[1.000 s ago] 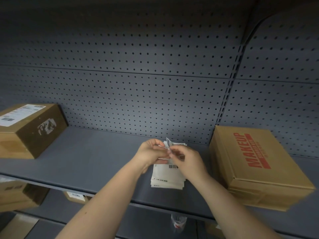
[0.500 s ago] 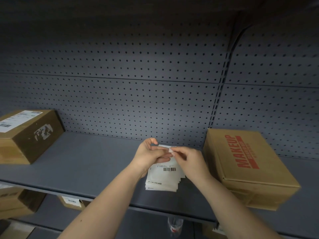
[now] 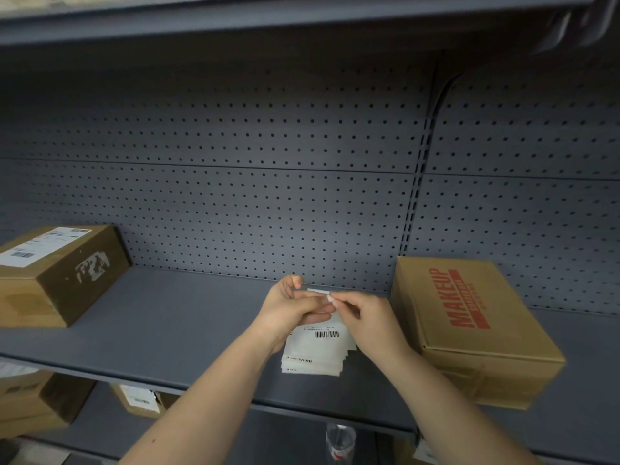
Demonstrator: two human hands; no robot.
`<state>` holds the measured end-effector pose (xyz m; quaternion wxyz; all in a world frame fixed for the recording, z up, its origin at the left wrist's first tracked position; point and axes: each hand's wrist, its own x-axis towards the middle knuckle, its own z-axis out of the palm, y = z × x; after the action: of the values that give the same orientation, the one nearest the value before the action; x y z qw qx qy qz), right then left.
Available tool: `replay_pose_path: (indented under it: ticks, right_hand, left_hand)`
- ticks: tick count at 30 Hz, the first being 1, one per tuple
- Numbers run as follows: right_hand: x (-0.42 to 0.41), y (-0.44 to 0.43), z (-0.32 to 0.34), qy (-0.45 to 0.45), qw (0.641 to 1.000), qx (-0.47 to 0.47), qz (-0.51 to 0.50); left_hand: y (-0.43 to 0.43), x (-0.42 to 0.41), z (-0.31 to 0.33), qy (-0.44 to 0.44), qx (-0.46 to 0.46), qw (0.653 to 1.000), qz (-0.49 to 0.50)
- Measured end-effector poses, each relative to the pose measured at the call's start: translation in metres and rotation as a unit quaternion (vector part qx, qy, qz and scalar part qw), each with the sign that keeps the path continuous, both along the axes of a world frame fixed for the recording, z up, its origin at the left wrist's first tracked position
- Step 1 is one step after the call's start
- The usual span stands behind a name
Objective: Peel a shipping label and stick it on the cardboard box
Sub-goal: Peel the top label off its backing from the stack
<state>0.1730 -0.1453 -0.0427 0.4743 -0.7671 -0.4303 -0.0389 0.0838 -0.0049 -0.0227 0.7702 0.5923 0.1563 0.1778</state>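
I see the grey shelf [image 3: 167,333] running across the view in front of a pegboard wall [image 3: 268,196]. On it, to the right of my hands, sits the cardboard box [image 3: 469,327] with red MAKEUP print, its long axis running away from me and its top bare. Far left is another box [image 3: 57,273] that already carries a label. Between them, the stack of labels [image 3: 318,350] is gripped from the left side by my left hand [image 3: 288,313]. My right hand [image 3: 372,317] is the nearer one to the MAKEUP box; its thumb and forefinger are pressed together, pinching the top corner of the label [image 3: 318,290]. I judge the peel barely begun; once free, the label must travel right, onto that box top.
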Motion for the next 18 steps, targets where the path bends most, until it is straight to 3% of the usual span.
replay_pose_path:
  ticks: [9,18]
  right_hand:
    - [-0.004,-0.002,0.01,0.004,1.0,-0.013,0.011]
    - [-0.001,-0.002,0.026,0.122,0.992,0.028,0.021]
  left_hand:
    - [-0.005,0.0,0.004,-0.006,0.028,1.0,0.01]
    - [-0.014,-0.007,0.018,-0.044,0.095,0.994,0.002]
